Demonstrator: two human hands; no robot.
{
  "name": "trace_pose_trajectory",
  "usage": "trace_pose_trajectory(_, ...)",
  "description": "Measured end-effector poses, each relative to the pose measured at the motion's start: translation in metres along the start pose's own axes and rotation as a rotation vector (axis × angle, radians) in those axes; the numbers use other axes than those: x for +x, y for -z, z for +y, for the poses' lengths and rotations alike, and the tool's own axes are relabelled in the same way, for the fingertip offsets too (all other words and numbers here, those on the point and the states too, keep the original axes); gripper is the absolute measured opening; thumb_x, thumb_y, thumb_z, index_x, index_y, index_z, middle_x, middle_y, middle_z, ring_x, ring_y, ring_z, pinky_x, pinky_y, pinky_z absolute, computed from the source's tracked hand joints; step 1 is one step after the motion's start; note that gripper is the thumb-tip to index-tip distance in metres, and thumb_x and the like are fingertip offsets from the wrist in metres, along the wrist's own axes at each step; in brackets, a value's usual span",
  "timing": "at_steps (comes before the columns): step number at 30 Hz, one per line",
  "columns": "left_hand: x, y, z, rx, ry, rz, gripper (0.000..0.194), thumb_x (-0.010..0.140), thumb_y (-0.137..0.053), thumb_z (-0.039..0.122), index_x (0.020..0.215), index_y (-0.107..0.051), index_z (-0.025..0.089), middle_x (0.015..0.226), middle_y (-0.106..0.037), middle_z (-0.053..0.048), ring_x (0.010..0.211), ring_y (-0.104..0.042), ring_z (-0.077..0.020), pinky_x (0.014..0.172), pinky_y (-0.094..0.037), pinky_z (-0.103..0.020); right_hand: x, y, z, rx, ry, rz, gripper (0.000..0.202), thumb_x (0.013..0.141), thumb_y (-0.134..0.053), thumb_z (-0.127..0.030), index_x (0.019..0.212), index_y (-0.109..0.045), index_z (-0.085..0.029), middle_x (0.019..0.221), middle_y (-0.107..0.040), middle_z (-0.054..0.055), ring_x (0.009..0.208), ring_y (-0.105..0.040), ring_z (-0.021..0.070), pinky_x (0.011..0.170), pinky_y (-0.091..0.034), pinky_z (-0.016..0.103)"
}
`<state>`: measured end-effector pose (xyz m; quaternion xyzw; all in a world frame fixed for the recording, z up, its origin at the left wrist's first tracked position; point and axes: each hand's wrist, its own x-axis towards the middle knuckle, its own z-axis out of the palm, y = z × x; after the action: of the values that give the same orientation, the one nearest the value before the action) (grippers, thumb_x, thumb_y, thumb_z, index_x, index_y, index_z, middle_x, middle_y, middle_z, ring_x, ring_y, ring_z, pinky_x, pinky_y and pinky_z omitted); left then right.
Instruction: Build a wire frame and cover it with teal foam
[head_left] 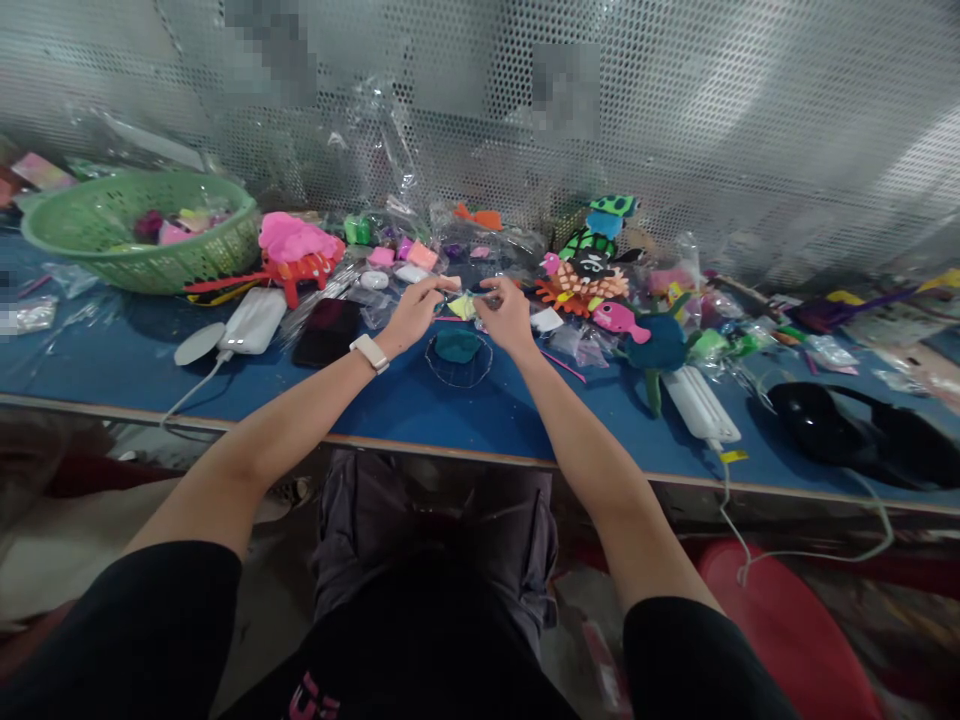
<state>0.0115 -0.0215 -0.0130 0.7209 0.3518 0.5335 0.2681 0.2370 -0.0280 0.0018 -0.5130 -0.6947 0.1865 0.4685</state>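
Note:
A small pale yellow piece, which looks like soft modelling clay, is between my two hands above the blue table. My right hand pinches its right side with bent fingers. My left hand is at its left, thumb and fingers drawn together; what they grip is too small to make out. Just below the hands, a flat teal clay piece lies inside a clear round plastic sheet or dish. A thin pink stick lies right of my right hand.
A green basket stands at the left, near a red-and-pink clay figure. A dark phone and white power bank lie left. Clay animals, another power bank and black headphones occupy the right.

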Motion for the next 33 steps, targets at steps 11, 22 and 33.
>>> trace_pose_trajectory(11,-0.015,0.001,0.036,0.232,-0.312,0.134,0.031,0.115,-0.076,0.052,0.123,-0.079,0.023,0.127,-0.085,-0.013,0.111,-0.082,-0.0260,0.094,-0.069,-0.041,-0.009,0.013,-0.052,0.718,0.005,-0.261,0.119,0.089,-0.028,-0.117,0.173,-0.058,-0.037,0.168,-0.073,0.013,0.160,-0.066,0.0408,0.128,-0.058,0.072)
trace_pose_trajectory(22,-0.010,0.005,0.027,0.467,-0.429,0.087,0.049,0.127,-0.045,0.053,0.160,-0.073,0.029,0.165,-0.076,-0.013,0.164,-0.064,-0.0303,0.144,-0.044,-0.060,-0.024,0.002,-0.060,1.372,-0.180,-0.421,0.095,0.096,-0.038,-0.108,0.168,-0.059,-0.049,0.149,-0.082,0.000,0.139,-0.074,0.0314,0.119,-0.062,0.064)
trace_pose_trajectory(33,-0.013,-0.002,0.031,0.555,-0.232,0.073,0.075,0.124,-0.020,0.073,0.131,-0.076,0.024,0.141,-0.079,-0.017,0.142,-0.069,-0.0341,0.131,-0.050,-0.058,-0.026,0.009,-0.070,0.988,0.029,-0.373,0.113,0.090,-0.034,-0.116,0.187,-0.031,-0.059,0.204,-0.017,-0.012,0.170,-0.052,0.0395,0.128,-0.055,0.064)
